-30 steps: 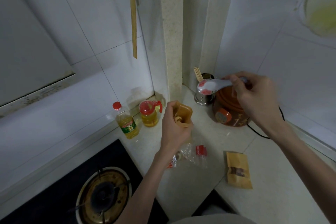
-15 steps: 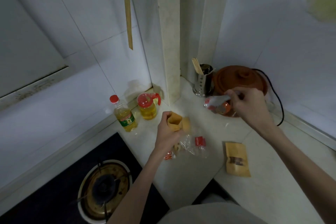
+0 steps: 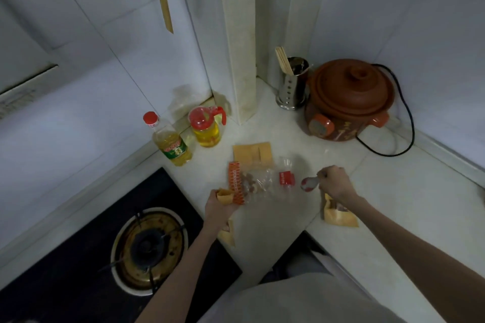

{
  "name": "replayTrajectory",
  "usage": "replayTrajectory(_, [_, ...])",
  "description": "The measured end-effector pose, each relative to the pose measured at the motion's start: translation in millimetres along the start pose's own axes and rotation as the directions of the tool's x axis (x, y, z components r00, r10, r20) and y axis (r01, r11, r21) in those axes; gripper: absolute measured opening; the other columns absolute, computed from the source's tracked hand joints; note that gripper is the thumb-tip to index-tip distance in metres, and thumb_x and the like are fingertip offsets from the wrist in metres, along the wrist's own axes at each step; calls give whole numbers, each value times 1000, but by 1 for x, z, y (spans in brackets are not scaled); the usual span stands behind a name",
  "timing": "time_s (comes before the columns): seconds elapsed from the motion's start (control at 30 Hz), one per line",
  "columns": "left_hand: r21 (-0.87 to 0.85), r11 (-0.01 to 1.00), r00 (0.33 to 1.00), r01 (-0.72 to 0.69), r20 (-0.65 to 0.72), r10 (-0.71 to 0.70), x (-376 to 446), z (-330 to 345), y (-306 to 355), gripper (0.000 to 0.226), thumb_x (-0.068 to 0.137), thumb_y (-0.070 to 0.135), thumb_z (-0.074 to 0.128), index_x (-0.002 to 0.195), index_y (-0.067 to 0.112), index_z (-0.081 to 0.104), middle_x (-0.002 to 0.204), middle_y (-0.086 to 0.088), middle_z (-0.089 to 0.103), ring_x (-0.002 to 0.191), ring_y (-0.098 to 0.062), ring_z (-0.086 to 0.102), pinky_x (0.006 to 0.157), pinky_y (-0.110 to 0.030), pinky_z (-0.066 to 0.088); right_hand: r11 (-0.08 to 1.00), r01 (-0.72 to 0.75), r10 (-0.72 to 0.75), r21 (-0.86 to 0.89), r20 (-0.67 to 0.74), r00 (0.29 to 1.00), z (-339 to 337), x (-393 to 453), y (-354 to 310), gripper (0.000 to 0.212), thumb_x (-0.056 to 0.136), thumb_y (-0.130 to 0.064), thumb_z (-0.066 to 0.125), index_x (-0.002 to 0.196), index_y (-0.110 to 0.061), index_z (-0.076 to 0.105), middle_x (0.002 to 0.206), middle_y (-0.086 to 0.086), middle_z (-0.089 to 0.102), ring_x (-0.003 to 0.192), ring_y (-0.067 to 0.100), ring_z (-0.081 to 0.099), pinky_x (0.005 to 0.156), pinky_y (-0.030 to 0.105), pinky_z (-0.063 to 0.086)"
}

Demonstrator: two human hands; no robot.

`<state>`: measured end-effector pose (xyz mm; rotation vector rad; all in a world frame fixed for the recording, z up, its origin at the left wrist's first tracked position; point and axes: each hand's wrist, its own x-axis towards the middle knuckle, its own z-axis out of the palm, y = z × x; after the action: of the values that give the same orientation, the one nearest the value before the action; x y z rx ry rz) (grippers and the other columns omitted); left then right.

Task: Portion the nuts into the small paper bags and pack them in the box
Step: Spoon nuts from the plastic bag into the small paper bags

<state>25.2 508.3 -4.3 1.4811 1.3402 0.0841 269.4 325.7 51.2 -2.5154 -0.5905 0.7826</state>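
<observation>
Both hands were near the middle of the frame, low over the white counter (image 3: 393,191). The left hand (image 3: 219,211) held a small open paper bag (image 3: 225,196), fingers curled round it. The right hand (image 3: 334,182) pinched a white spoon (image 3: 309,183) by its handle. Between them lay a clear plastic bag of nuts (image 3: 258,183). Another small paper bag (image 3: 338,215) lay under the right wrist. More flat paper bags (image 3: 252,152) lay just above the nuts. A brown pot (image 3: 349,99) stood at the upper right.
</observation>
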Motion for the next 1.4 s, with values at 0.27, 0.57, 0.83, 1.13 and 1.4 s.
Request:
replayTrajectory(0.27, [15,988,985,156,74,-156,27,10,3,48,74,17,72,118,6,56,110,-11,66,95,-24,63,65,-30,49,999,43,-43,-3,5,999,27,16,-11,26,91,-6,44,82,2,67,80,19,68,74,32,65,72,45,55])
replayTrajectory(0.57, [-121,950,945,288,196,-262,41,17,2,39,72,12,70,111,7,63,100,-14,69,90,-30,67,72,-47,60,979,-15,-30,202,221,975,51,22,-18,28,94,-14,53,80,0,73,66,8,69,52,11,57,51,14,46])
replayTrajectory(0.83, [-177,919,921,351,242,-306,49,10,19,10,78,6,62,88,7,61,79,-12,64,68,-27,63,42,-26,50,988,90,-114,127,198,973,56,33,-24,32,94,-16,53,66,-13,69,55,-4,62,48,6,51,49,9,40])
replayTrajectory(1.13, [-212,970,981,121,176,-84,47,13,23,39,70,8,70,104,22,57,98,-5,68,85,-21,66,48,-27,53,963,211,-205,171,-51,977,61,28,-35,26,91,-3,50,73,-10,68,56,3,63,42,5,51,44,15,40])
replayTrajectory(1.4, [-160,977,968,140,229,-101,45,22,11,42,72,5,70,105,26,56,98,9,63,86,-4,58,56,-19,45,961,269,-265,68,-61,962,83,26,-43,30,85,3,54,60,-15,56,45,-19,39,34,4,42,42,7,34])
